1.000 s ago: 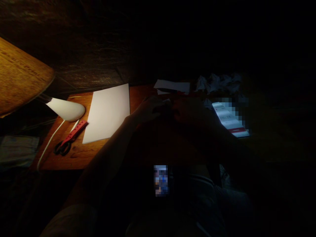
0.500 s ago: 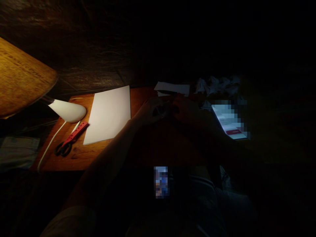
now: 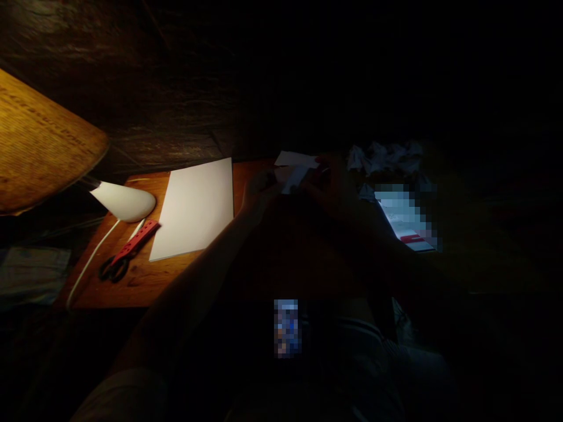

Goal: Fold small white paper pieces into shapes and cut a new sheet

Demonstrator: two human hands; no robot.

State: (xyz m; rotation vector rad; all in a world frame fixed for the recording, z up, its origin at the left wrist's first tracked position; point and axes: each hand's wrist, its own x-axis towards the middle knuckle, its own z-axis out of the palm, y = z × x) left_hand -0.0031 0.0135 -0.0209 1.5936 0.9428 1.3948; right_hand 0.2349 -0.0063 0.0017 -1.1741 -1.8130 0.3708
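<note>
Above the middle of the dark wooden table, a small white piece of paper (image 3: 294, 179) is between my two hands. My left hand (image 3: 258, 190) grips its left side with the fingers closed. On the right side, my right hand (image 3: 326, 186) pinches the same paper; it is very dim there and the fingertips are hard to make out. Just behind the hands lies a flat white strip of paper (image 3: 297, 158). Several small folded paper shapes (image 3: 382, 158) are grouped at the back, right of my right hand.
A lamp with a white base (image 3: 125, 200) and a yellow shade (image 3: 48, 146) stands at the left. Near it lie a sheet stack of white paper (image 3: 196, 208) and scissors (image 3: 132, 249) with a red cover. A lit screen (image 3: 407, 225) is at the right, another small lit screen (image 3: 287, 328) below the table edge.
The paper between my hands has turned and now shows a brighter, flatter face. My left hand has shifted slightly left, and my right hand has moved a little right.
</note>
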